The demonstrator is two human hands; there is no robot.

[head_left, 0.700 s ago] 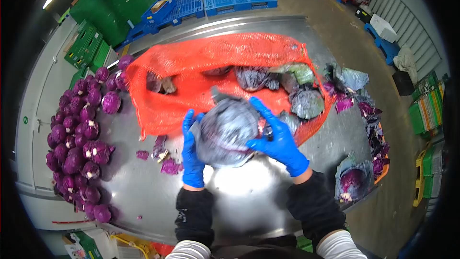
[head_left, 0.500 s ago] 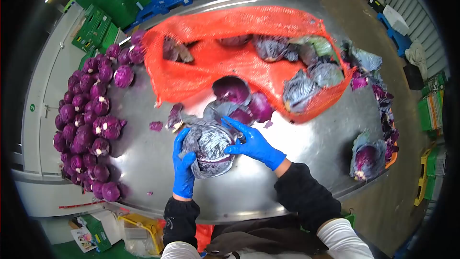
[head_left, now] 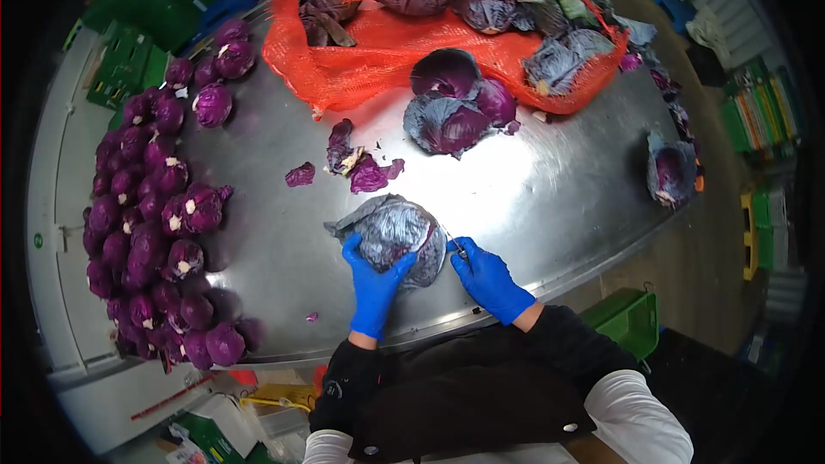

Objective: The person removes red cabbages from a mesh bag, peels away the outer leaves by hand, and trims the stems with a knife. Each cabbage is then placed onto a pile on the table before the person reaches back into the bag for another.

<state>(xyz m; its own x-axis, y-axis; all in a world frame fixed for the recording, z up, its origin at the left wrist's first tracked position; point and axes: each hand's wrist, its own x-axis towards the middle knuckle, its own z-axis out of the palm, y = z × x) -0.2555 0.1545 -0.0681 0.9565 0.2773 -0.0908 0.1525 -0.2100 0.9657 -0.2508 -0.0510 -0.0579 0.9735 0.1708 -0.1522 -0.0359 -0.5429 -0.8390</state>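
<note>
A red cabbage [head_left: 391,228] with loose bluish outer leaves rests on the metal table near its front edge. My blue-gloved left hand [head_left: 375,286] grips its near side, thumb and fingers spread around it. On the right, my gloved right hand [head_left: 490,281] is closed around a small knife [head_left: 460,247], whose thin blade points at the cabbage's right side. Beyond the cabbage lie purple leaf scraps [head_left: 369,174] and several cupped outer leaves [head_left: 451,125].
Trimmed purple cabbages [head_left: 146,249] are heaped along the table's left side. An orange-red mesh sack [head_left: 344,77] holding untrimmed cabbages lies at the back. A leafy cabbage piece [head_left: 670,170] sits at the right edge, and a green crate [head_left: 625,322] stands below the table.
The view has shifted. The cabbage has turned and sits nearer the front edge; my left hand has moved under its near side, and my right hand has drawn away from it to the right.
</note>
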